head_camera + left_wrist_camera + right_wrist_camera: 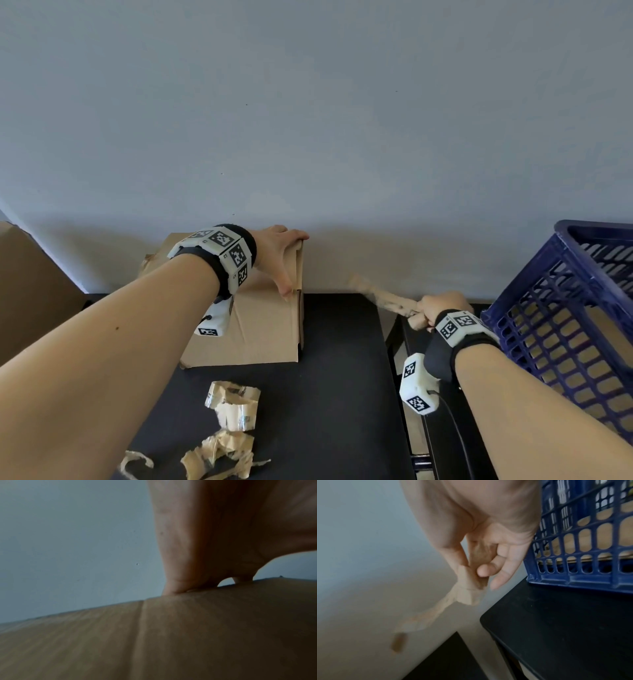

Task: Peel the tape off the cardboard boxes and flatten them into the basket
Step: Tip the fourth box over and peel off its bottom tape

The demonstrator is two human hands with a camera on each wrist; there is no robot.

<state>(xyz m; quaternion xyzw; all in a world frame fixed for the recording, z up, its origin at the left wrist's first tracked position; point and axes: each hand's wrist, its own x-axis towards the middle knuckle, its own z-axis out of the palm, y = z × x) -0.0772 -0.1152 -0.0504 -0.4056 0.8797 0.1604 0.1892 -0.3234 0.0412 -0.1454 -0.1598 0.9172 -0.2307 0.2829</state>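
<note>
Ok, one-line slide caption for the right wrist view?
Right hand pinches a peeled tape strip beside the blue basket.

Black wristbands (239,260), white tags (checkered), bare forearms

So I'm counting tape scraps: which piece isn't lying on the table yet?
The long tape strip pinched in the right hand, stretched in the air; the crumpled tape scraps lie on the black table.
</note>
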